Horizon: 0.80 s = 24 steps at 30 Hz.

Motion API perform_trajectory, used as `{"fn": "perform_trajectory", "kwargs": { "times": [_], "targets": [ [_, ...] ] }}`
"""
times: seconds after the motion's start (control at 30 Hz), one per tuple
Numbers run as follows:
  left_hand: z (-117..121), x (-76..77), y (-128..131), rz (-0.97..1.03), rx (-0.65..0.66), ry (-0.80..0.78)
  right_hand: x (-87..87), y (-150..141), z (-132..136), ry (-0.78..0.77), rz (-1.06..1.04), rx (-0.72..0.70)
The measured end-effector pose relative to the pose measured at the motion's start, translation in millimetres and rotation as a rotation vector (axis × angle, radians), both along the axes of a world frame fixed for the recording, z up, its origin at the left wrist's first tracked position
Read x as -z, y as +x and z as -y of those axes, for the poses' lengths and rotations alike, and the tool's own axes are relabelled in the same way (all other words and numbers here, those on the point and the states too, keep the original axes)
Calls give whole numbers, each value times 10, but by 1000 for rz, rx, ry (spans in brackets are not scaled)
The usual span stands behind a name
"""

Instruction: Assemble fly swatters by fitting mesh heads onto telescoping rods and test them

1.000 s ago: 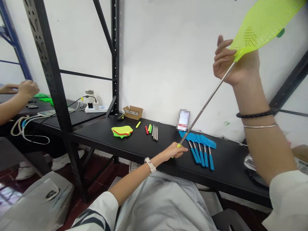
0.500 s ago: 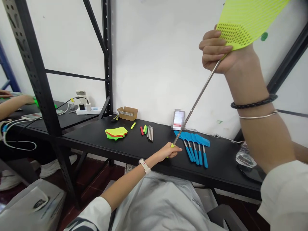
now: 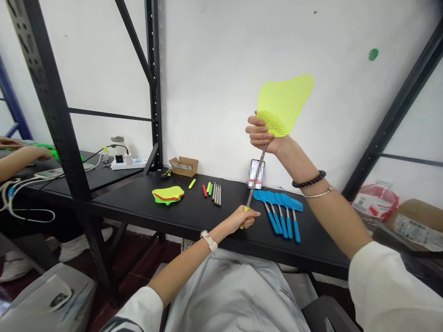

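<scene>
A yellow-green fly swatter [image 3: 284, 99] with a telescopic metal rod is held up at a slant before the wall. My left hand [image 3: 243, 218] is closed around its short yellow handle just above the table's front edge. Higher up, my right hand [image 3: 265, 133] is wrapped around the neck, where the rod meets the mesh head. Below and right of my left hand lie several blue fly swatters [image 3: 283, 216] side by side. Left of it are several bare metal rods [image 3: 217, 194], coloured handles [image 3: 204, 190] and a stack of swatter heads [image 3: 168, 193].
On the black table [image 3: 131, 203] stand a small cardboard box [image 3: 183, 166], a phone [image 3: 256, 173] against the wall and a cutter [image 3: 166, 173]. A power strip [image 3: 130, 163] lies left of the black post. Another person's arm [image 3: 20, 157] is at far left.
My right hand has moved down and to the left with the swatter head, and the rod between my hands is much shorter. My left hand has stayed almost in place on the handle.
</scene>
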<state>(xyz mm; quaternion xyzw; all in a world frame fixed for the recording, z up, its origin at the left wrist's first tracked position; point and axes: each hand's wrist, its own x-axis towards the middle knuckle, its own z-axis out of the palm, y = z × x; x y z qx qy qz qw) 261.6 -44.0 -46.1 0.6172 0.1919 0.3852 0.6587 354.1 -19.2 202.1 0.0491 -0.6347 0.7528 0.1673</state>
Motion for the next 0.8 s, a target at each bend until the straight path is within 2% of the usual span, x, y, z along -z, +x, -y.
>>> {"fn": "perform_trajectory", "kwargs": {
  "times": [0.1,0.4,0.67,0.8],
  "targets": [
    [-5,2,7,16,10,1,125,50,-30,-44,-28,37],
    [-21,24,27,-2,-7,-5,208,151,-104,-52,-51,-36],
    [-8,-15,34,-27,-1,-51,266,138,-23,-47,-36,181],
    [-11,-22,42,-22,9,-56,294,194,-121,-54,-56,181]
  ]
}}
